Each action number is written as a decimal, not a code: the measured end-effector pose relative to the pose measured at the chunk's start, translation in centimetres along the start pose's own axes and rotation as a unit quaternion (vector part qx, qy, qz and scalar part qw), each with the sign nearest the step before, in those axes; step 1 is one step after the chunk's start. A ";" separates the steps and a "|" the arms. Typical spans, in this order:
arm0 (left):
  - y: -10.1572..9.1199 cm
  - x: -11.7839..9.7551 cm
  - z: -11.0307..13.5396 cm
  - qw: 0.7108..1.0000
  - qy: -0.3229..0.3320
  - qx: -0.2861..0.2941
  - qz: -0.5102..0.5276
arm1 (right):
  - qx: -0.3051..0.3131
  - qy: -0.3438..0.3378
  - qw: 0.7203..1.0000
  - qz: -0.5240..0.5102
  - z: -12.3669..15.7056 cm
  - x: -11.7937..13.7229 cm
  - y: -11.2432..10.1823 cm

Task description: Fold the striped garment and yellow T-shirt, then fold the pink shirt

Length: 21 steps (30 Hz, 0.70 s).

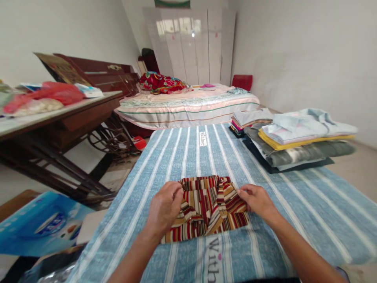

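Observation:
A folded striped garment [207, 208] in red, mustard, brown and white lies on a blue-and-white striped sheet [188, 157] in front of me. My left hand [165, 208] is closed on its left edge, fingers curled into the fabric. At the garment's right edge my right hand [257, 200] pinches the cloth. Both hands rest low on the sheet, with the garment between them.
A stack of folded clothes [294, 141] sits at the sheet's far right. A bed [188, 106] with a bright floral bundle stands beyond. A dark wooden table [59, 118] with bags is at left, and a blue package [38, 224] lies at lower left.

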<state>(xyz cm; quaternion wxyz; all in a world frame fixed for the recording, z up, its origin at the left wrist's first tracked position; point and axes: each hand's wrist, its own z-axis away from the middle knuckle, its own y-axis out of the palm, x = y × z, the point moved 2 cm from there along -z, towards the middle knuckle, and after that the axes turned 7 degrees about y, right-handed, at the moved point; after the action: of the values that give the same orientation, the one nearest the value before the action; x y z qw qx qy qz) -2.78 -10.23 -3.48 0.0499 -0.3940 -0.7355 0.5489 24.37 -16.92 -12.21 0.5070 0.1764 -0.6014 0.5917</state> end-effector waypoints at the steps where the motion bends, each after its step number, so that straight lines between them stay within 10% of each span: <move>1: 0.5 -1.2 -0.2 1.000 -0.002 0.021 0.022 | 0.011 0.010 1.000 -0.018 0.3 -0.2 0.3; 9: 7.7 -6.7 -3.1 0.977 -0.096 0.186 0.031 | 0.020 0.028 0.997 -0.071 1.1 -0.2 1.0; 17: 11.0 -5.0 -4.7 0.969 -0.149 0.151 0.124 | 0.034 0.132 0.982 -0.129 0.3 0.5 1.2; 21: 11.3 -4.2 -4.3 0.955 -0.167 0.122 0.212 | -0.012 0.051 0.998 -0.032 -0.1 0.4 0.8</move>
<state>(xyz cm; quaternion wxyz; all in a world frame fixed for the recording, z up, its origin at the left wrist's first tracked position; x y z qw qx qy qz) 8.16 -8.62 -9.84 -0.1431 -0.4346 -0.5604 0.6903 23.61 -16.51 -12.32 0.5578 0.1589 -0.5755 0.5765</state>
